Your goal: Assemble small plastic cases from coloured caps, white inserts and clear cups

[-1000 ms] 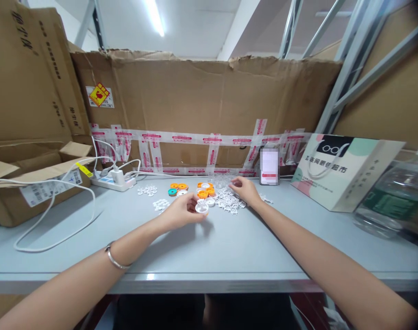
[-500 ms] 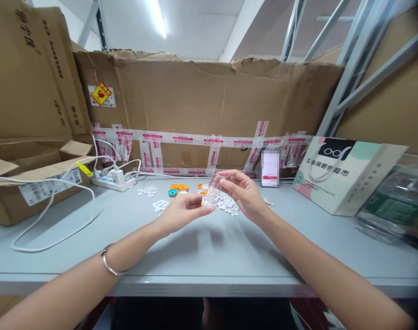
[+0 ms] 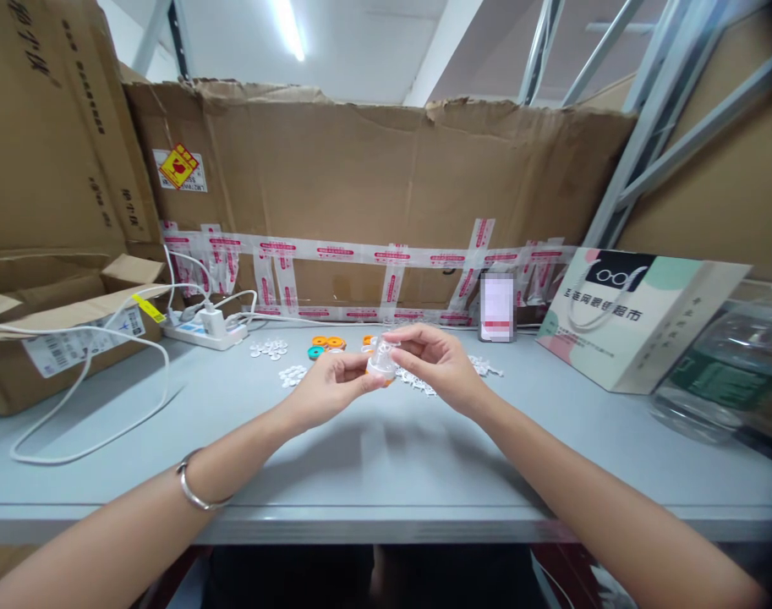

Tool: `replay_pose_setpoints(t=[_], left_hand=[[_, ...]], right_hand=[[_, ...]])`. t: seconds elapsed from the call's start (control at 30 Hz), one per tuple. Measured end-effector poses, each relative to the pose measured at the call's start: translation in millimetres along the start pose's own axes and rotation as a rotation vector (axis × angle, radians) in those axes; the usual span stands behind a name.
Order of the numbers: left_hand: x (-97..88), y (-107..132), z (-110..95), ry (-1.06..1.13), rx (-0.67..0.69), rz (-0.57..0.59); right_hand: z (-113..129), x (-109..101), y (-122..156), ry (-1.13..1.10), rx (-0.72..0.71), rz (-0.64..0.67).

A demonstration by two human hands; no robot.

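Above the grey table [image 3: 373,474], my left hand [image 3: 325,385] pinches a small white round plastic piece [image 3: 381,366]. My right hand [image 3: 433,364] meets it from the right, fingers closed on a small clear plastic part held against that piece from above. Behind the hands lie a pile of clear plastic parts [image 3: 424,381], orange discs [image 3: 330,342] and a teal disc [image 3: 315,352]. Two small groups of white parts [image 3: 270,348] lie to the left.
A taped cardboard wall [image 3: 373,211] closes the back. Cardboard boxes [image 3: 49,330], a power strip [image 3: 203,331] and a white cable [image 3: 94,423] are at left. A phone [image 3: 498,307] stands at the back, with a paper bag [image 3: 632,317] and a large plastic bottle [image 3: 728,364] at right.
Both hands rose from the table and came together. The left lifted the white round piece; the right picked a clear part from the pile and brought it onto that piece.
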State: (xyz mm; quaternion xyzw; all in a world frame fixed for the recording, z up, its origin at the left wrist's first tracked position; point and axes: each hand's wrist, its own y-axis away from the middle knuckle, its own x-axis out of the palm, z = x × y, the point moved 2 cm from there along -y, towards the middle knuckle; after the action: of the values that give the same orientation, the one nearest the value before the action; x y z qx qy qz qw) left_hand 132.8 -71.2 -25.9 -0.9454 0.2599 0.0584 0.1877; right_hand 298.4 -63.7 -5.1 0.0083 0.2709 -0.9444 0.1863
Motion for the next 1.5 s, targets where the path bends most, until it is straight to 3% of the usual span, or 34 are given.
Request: replay_pose_setpoints(t=[0.3,0.6,0.8,0.97,1.13,1.3,1.4,1.5], left_hand=[[-1.0,-2,3,-0.021,0.006,0.006],[-3.7,1,-11,-0.005,0.078,0.073],[-4.6,1,-10,-0.118,0.164,0.098],[-4.2,2,-11,-0.140,0.202,0.129],[-4.6,3,-15,-0.162,0.178,0.113],[-7.9,2,-14,-0.218,0.119,0.013],[-7.0,1,-13,-0.282,0.099,0.006],[-5.6,1,-11,-0.344,0.087,0.006]], right_hand=[[-2,1,3,0.107,-0.072,0.020],[7,-1,7,0.821,-0.649,0.123],[7,1,10,0.924,-0.824,0.006],[9,2,12,0.943,-0.882,0.004],[7,1,11,0.867,-0.758,0.052],[5,0,6,0.512,-0.408,0.196],[2,0,4,0.196,-0.145,0.127],[-2,2,3,0.047,-0.021,0.016]])
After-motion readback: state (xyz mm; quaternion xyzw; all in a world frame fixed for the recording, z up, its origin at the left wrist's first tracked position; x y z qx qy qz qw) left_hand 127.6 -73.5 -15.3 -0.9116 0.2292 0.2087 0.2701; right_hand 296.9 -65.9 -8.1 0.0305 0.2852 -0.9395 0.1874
